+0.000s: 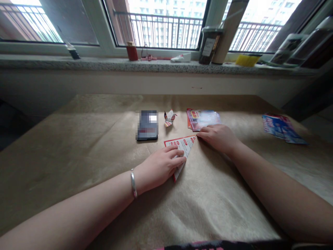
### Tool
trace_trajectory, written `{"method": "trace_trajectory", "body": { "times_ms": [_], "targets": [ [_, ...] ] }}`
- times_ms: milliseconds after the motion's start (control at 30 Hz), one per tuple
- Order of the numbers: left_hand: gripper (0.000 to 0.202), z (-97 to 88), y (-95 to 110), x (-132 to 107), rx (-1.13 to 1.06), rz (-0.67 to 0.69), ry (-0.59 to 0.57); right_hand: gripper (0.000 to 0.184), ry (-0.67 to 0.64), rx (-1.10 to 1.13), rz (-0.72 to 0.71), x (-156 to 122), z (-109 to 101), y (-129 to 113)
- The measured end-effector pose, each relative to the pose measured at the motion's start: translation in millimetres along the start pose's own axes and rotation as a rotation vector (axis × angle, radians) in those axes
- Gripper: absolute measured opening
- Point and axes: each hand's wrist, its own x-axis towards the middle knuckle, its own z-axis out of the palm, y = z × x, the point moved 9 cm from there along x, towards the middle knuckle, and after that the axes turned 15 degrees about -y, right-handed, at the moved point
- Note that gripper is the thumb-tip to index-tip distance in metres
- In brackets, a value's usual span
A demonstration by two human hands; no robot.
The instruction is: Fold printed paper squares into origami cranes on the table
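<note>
A printed paper sheet [183, 145], white with red marks, lies folded into a triangle on the brown paper-covered table [91, 146]. My left hand [160, 166], a silver bangle on its wrist, rests on the sheet's lower left part with fingers curled down onto it. My right hand [218, 137] lies palm down at the sheet's upper right corner, fingertips pressing the edge. A small folded paper figure [169, 118] stands just behind the sheet.
A dark phone [147, 125] lies left of the paper figure. A stack of printed flyers [202, 119] sits behind my right hand, another flyer [282, 128] far right. The windowsill [78, 63] holds a red cup [132, 52], containers and a yellow sponge [247, 59].
</note>
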Motion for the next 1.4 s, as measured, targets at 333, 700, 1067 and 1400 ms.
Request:
{"method": "trace_trajectory", "body": {
  "times_ms": [333,700,1067,1400],
  "targets": [
    [0.029,-6.0,-5,0,-0.045,-0.027,-0.002,0.022,0.116,0.127,0.166,-3,-7,10],
    [0.029,-5.3,-8,2,-0.068,-0.010,0.007,0.017,0.155,0.660,-0.385,0,-15,-40],
    [0.034,-8.1,6,1,-0.042,0.049,-0.089,0.015,0.159,0.517,-0.367,-2,-22,-42],
    [0.033,-8.2,6,1,0.014,0.035,-0.063,0.014,0.135,0.301,-0.277,-5,-27,-46]
  ]
}}
